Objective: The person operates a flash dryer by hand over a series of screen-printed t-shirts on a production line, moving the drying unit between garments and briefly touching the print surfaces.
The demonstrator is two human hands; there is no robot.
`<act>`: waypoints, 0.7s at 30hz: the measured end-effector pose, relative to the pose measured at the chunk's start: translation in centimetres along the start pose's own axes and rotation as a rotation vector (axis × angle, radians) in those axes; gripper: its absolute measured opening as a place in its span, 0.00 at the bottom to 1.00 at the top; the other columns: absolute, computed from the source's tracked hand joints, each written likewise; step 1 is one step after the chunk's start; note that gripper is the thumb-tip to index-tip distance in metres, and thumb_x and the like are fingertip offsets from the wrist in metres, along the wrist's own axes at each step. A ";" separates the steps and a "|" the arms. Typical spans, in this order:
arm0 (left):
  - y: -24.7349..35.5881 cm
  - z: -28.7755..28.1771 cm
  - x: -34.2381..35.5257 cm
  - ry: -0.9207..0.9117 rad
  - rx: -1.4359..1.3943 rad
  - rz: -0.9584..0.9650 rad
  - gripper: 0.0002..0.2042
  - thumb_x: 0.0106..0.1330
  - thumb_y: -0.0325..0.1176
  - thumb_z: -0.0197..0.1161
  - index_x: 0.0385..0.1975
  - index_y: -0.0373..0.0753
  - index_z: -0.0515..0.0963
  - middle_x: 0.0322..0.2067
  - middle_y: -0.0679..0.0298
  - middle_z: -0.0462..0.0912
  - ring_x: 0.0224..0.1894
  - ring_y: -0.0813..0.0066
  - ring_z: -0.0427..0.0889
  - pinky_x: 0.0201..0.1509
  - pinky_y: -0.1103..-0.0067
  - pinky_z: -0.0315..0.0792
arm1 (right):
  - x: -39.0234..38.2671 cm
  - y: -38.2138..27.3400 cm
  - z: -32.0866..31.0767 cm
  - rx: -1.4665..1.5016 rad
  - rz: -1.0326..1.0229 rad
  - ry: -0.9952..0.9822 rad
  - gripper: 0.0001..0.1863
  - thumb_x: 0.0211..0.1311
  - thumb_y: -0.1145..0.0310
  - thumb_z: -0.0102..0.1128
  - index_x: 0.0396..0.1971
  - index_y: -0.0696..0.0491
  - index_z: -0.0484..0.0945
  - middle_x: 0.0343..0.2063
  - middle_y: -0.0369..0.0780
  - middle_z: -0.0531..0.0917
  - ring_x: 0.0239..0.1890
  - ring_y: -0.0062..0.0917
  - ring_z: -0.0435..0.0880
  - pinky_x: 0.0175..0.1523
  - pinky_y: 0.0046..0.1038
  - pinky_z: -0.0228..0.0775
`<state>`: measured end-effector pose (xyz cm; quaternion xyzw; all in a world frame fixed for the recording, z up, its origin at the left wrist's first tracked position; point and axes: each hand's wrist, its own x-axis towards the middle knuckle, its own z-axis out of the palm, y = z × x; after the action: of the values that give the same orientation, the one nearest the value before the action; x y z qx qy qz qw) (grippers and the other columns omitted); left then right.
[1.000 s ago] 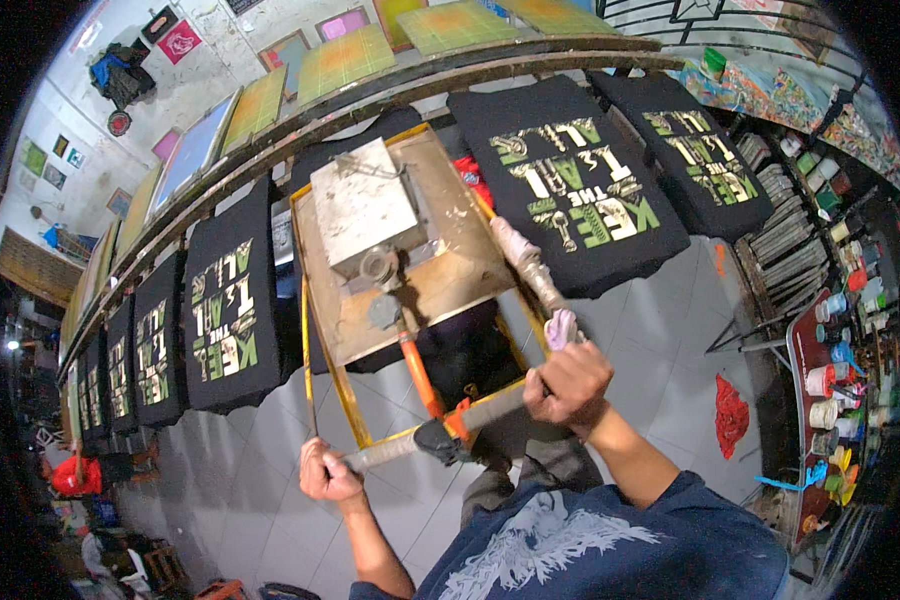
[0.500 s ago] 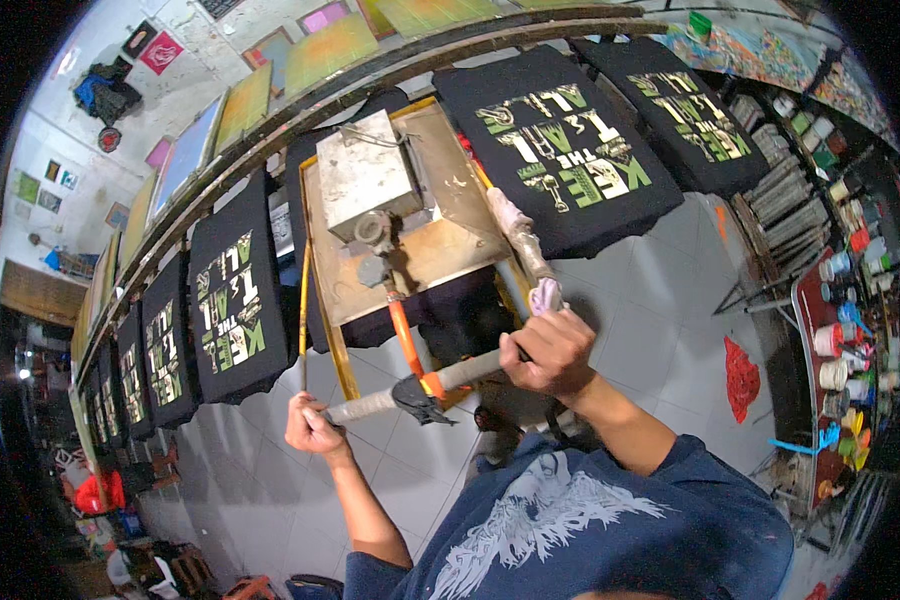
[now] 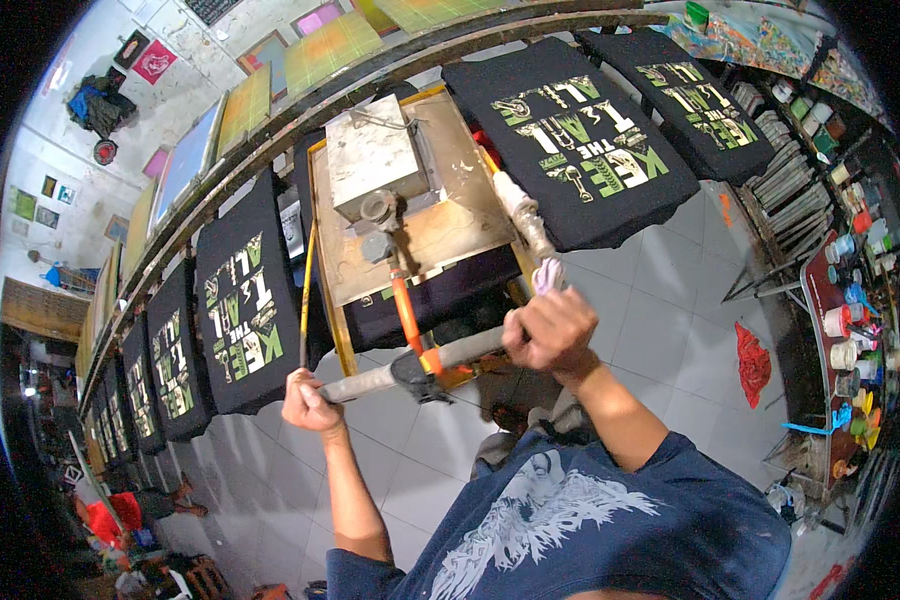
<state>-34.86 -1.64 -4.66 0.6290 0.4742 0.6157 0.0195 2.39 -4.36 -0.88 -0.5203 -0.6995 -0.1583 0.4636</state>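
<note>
Both my hands are closed around a tape-wrapped handle bar (image 3: 470, 347). My left hand (image 3: 312, 402) grips its left end, beside a thin yellow rod. My right hand (image 3: 552, 335) grips the right end, next to a cloth-wrapped arm (image 3: 520, 212). An orange bar (image 3: 406, 312) joins the handle to a flat, stained panel (image 3: 435, 255) with a pale metal box (image 3: 372, 155) on top. Under the panel lies a black T-shirt (image 3: 410, 310), mostly hidden; a sliver of print shows along the panel's near edge. Black cloth is wound around the middle of the handle.
Printed black T-shirts (image 3: 595, 150) lie in a row to both sides along a rail (image 3: 290, 115). At right, a red-topped table (image 3: 818, 290) carries paint pots. A red cloth (image 3: 753, 365) lies on the tiled floor. Someone in red (image 3: 115, 515) is at the lower left.
The panel and box have shifted a little away from me, and a strip of print now shows below the near edge. My hands keep their grip. The whole view has turned slightly.
</note>
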 end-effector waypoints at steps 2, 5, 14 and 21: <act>0.6 1.3 -0.3 0.001 0.064 0.034 0.16 0.65 0.34 0.53 0.18 0.28 0.72 0.19 0.55 0.74 0.25 0.64 0.75 0.38 0.69 0.74 | 0.7 1.7 0.4 -0.027 -0.007 0.027 0.16 0.54 0.68 0.62 0.12 0.48 0.67 0.13 0.36 0.66 0.16 0.31 0.71 0.25 0.35 0.59; 2.2 3.7 0.4 -0.016 0.061 0.088 0.14 0.62 0.33 0.55 0.18 0.30 0.73 0.18 0.55 0.75 0.24 0.62 0.77 0.33 0.69 0.73 | 1.9 3.9 0.4 -0.037 -0.019 0.068 0.15 0.53 0.69 0.61 0.12 0.48 0.66 0.13 0.37 0.67 0.16 0.33 0.71 0.25 0.36 0.59; 0.3 5.6 2.3 0.018 0.047 0.151 0.17 0.68 0.33 0.54 0.19 0.30 0.74 0.19 0.57 0.75 0.22 0.65 0.76 0.29 0.72 0.69 | 3.8 5.1 2.4 -0.040 -0.060 0.077 0.15 0.54 0.70 0.61 0.12 0.50 0.67 0.14 0.39 0.70 0.17 0.33 0.72 0.26 0.35 0.61; -2.6 5.2 3.6 0.041 0.074 0.124 0.21 0.72 0.39 0.52 0.20 0.28 0.73 0.20 0.55 0.76 0.21 0.66 0.75 0.27 0.72 0.68 | 4.2 4.0 4.1 0.005 -0.034 0.057 0.16 0.56 0.67 0.63 0.13 0.50 0.69 0.15 0.38 0.72 0.18 0.33 0.74 0.27 0.35 0.64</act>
<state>-33.00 4.92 -4.83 0.6447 0.4569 0.6107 -0.0516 3.76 2.56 -0.59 -0.5026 -0.6950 -0.1793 0.4819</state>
